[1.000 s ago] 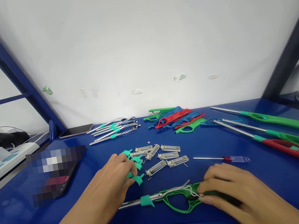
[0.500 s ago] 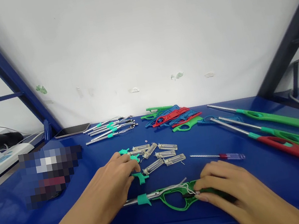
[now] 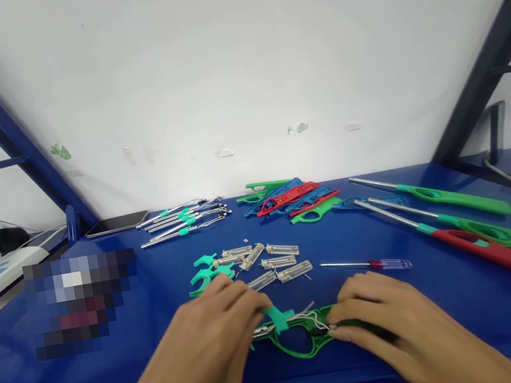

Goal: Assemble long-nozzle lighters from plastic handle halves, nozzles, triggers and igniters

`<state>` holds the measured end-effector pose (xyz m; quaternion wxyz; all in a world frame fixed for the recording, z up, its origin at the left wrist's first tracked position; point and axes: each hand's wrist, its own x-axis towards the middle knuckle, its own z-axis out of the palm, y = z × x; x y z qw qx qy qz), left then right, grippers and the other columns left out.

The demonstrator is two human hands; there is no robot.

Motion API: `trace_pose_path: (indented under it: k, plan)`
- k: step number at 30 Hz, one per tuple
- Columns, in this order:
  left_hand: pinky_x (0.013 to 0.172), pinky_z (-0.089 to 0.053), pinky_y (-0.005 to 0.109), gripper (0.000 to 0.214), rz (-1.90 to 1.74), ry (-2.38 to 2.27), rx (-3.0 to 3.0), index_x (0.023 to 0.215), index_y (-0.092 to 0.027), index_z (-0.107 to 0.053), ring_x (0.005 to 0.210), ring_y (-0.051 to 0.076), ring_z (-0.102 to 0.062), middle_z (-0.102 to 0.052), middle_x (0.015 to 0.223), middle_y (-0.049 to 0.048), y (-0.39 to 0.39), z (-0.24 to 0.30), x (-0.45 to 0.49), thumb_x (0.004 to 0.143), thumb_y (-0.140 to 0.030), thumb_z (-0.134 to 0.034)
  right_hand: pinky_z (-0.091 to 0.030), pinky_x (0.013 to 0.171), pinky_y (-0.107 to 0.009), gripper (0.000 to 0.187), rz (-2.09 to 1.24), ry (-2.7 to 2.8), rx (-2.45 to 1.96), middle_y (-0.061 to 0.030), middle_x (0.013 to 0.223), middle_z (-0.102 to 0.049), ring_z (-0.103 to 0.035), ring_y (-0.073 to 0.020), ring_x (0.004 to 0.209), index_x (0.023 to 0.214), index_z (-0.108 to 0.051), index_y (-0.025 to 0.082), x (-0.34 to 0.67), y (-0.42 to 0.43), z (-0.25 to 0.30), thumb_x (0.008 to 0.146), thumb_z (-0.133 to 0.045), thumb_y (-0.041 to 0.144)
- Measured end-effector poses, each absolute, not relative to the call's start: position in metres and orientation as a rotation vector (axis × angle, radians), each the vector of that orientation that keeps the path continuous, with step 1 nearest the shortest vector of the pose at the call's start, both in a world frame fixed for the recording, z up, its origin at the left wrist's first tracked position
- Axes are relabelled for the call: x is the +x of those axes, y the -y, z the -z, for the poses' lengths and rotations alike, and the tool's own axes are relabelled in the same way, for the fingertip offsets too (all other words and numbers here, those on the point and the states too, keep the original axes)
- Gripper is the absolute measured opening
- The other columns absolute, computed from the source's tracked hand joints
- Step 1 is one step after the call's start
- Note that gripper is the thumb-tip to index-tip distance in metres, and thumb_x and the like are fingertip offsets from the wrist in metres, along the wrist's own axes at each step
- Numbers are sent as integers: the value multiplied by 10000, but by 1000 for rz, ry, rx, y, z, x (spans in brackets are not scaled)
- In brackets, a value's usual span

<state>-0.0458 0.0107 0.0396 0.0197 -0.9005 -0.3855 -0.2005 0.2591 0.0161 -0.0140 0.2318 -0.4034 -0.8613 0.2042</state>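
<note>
Between the fingers of my left hand (image 3: 224, 330) is a teal plastic trigger (image 3: 278, 320), held over the front of a green lighter handle half (image 3: 298, 355). Thumb and fingers of my right hand (image 3: 380, 321) grip the rear of that handle half, close to the white wires (image 3: 315, 320) that loop inside it. A metal lighter tube runs leftward from the handle, mostly covered by my left hand. Several more teal triggers (image 3: 206, 271) lie just beyond my left hand, beside clear fuel tanks (image 3: 294, 271).
A screwdriver (image 3: 370, 264) lies beyond my right hand. Long lighters (image 3: 463, 200) rest at the right. Red, blue and green handle halves (image 3: 288, 196) are piled at the back, with metal tubes (image 3: 169, 234) and a phone (image 3: 118, 223) to their left.
My left hand has picked up a teal trigger from the loose ones and moved right and nearer, over the handle half. My right hand keeps its grip.
</note>
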Motion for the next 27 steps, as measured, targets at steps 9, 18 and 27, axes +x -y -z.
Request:
trace_pose_path:
  k: [9,18,27]
  plan:
    - [770,-605,329,359,897,1087,-2634,1218,-203,-708,831,196,-663,-751,1021,40,5,10,-28,1051,-28,-443,-535,944,-304,202,-504,2345,-1102,29,1111,-710,-691,-159,1009,1133,-736,368,257,-13,12,1145,-539,410]
    - [675,-569,332,413,968,1082,-2600,1210,-183,-735,733,182,-627,-731,903,30,2,12,-19,1000,29,-449,-552,966,-284,165,-465,2376,-1023,30,1153,-712,-695,-147,1040,1171,-719,360,260,-16,15,1141,-557,354]
    - [620,-519,302,310,1164,1080,-2653,1137,-185,-691,674,164,-545,-667,821,16,0,15,-10,1007,25,-505,-562,954,-265,177,-456,2357,-990,23,1129,-723,-699,-141,1020,1150,-709,326,258,-16,14,1148,-533,309]
